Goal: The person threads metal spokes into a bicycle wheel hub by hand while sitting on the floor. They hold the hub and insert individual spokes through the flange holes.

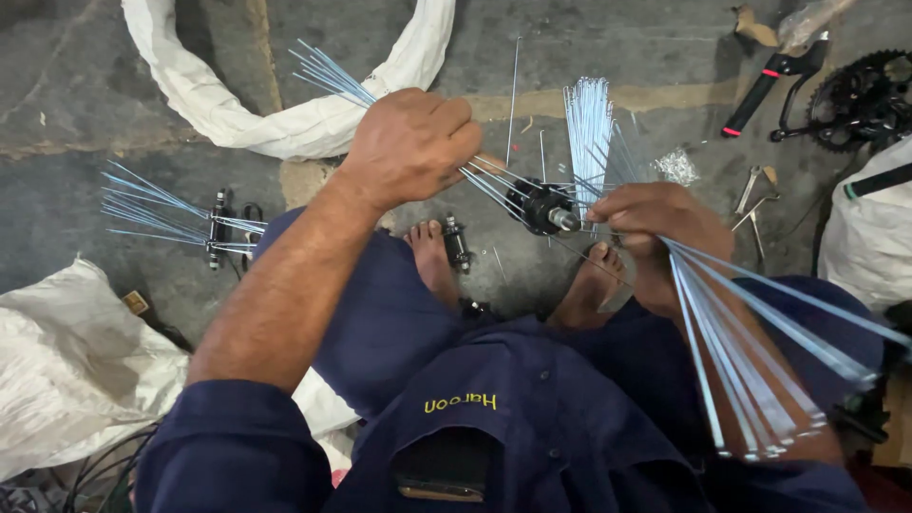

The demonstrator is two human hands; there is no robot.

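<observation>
A black wheel hub (540, 205) hangs above my bare feet, with thin silver spokes fanning out of it. My left hand (410, 144) is closed on a bunch of spokes (328, 74) that stick out to the upper left. Closed around the hub's right side, my right hand (655, 236) also has a bundle of spokes (750, 353) trailing down over my right forearm. More spokes (589, 123) stand up behind the hub.
A second hub with spokes (211, 230) lies on the stone floor at left, a small bare hub (457, 243) by my foot. A white tyre (285, 114) lies behind. White sacks (66, 361) sit at left and right. A chainring (860, 95), brake lever (760, 90) and spanners (755, 195) lie at right.
</observation>
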